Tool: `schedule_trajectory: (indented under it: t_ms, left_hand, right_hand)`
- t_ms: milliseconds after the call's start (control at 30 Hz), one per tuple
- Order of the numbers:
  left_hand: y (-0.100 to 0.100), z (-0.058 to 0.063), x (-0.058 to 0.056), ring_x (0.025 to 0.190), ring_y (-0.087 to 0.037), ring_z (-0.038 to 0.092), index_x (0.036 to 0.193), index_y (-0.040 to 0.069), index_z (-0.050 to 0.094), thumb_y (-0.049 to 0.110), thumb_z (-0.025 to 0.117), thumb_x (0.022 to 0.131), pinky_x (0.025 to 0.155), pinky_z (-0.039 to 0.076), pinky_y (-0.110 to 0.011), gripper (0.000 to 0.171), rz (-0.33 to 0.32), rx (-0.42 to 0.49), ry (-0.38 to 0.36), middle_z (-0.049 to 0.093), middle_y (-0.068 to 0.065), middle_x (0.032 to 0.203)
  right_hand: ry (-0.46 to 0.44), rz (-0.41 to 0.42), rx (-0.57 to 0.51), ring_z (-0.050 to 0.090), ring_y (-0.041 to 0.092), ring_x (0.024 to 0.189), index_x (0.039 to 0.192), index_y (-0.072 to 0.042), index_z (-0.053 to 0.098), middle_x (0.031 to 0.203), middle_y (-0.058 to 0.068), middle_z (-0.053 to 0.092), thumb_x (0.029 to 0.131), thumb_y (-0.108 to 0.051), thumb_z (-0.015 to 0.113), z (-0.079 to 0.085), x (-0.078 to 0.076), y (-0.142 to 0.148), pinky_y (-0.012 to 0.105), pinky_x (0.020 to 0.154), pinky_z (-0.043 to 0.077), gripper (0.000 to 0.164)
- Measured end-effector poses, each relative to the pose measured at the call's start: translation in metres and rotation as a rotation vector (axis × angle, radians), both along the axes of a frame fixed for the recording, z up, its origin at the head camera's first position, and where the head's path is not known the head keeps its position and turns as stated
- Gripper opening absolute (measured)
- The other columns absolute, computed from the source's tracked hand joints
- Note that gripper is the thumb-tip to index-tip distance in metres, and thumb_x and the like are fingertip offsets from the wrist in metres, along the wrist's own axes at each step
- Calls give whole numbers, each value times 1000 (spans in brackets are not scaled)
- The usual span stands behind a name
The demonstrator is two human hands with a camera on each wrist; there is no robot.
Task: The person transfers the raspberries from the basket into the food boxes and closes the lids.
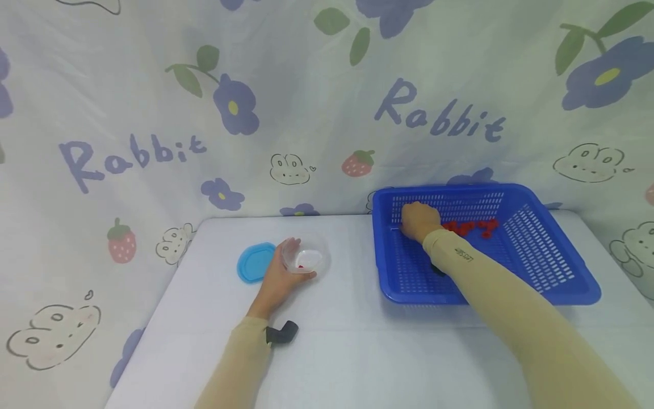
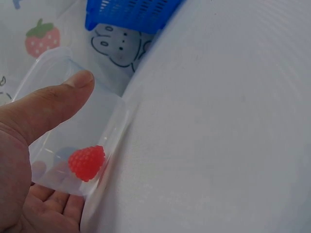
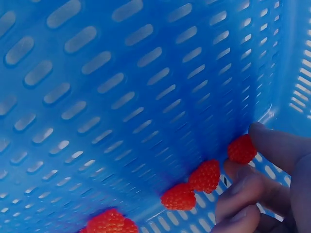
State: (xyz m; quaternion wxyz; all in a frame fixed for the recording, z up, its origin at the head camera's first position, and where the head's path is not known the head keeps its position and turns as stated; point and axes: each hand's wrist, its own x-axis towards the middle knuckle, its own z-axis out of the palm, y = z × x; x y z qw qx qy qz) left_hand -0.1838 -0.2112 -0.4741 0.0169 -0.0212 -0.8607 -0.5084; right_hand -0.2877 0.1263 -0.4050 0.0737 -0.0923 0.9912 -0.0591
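Observation:
My left hand (image 1: 280, 282) holds a clear plastic cup (image 1: 308, 255) on the white table, thumb on one side and fingers on the other. Inside the cup lies one red raspberry (image 2: 87, 162), probably a toy. Down in the blue basket (image 1: 388, 292), my right hand (image 1: 420, 220) pinches another raspberry (image 3: 242, 149) between thumb and finger. Beside it on the basket floor are two more raspberries, one nearer (image 3: 205, 176) and one farther off (image 3: 178, 196). The head view hides the right fingertips behind the hand.
A light blue lid (image 1: 255, 262) lies left of the cup. More red raspberries (image 1: 465, 228) sit along the basket's back wall. Behind the table (image 1: 337, 352) hangs a patterned curtain (image 1: 317, 113). A black strap end (image 1: 283, 332) sticks out at the left wrist.

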Motion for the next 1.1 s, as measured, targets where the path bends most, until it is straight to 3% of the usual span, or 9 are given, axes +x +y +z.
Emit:
schedule_trajectory:
  t_ms: [267, 500, 567, 667, 833, 1100]
  left_hand:
    - [2, 3, 2, 136, -15, 27, 142, 22, 26, 37, 84, 64, 110, 22, -47, 99, 9, 2, -16, 41, 11, 141]
    - [2, 1, 0, 135, -12, 27, 142, 24, 27, 38, 85, 63, 110, 21, -45, 99, 19, 4, -22, 42, 14, 139]
    - [1, 1, 0, 135, -12, 27, 142, 24, 27, 38, 85, 62, 111, 21, -45, 100, 18, 4, -21, 41, 14, 139]
    - [0, 0, 0, 136, -12, 26, 142, 23, 26, 39, 85, 62, 111, 20, -45, 100, 14, 1, -18, 41, 14, 140]
    - [0, -2, 1, 135, -11, 27, 142, 23, 27, 39, 84, 62, 111, 21, -44, 100, 13, 0, -10, 41, 15, 139]
    - [0, 1, 2, 136, -14, 27, 142, 22, 26, 39, 84, 62, 111, 21, -45, 100, 18, -5, -10, 41, 12, 140]
  right_hand:
    - [-36, -13, -57, 62, 30, 75, 88, -1, 65, 85, 15, 66, 78, -29, 69, 7, 0, 7, 53, 64, 51, 30]
    - [-31, -11, -133, 53, 21, 56, 63, -8, 57, 59, 4, 54, 82, -26, 64, 24, 2, 13, 39, 47, 46, 27]
    - [-15, -14, -155, 55, 21, 57, 66, -9, 61, 61, 3, 57, 83, -26, 65, 30, 3, 14, 38, 48, 47, 24]
    - [-3, -18, -176, 61, 23, 66, 82, -7, 69, 73, 5, 66, 83, -27, 65, 40, 7, 15, 42, 55, 51, 20]
    - [7, -3, -212, 63, 26, 73, 101, -4, 68, 89, 10, 68, 85, -29, 64, 57, 19, 17, 42, 56, 51, 30]
    - [48, 28, -245, 56, 19, 55, 108, -4, 65, 66, 3, 65, 86, -33, 63, 78, 40, 13, 31, 41, 44, 37]
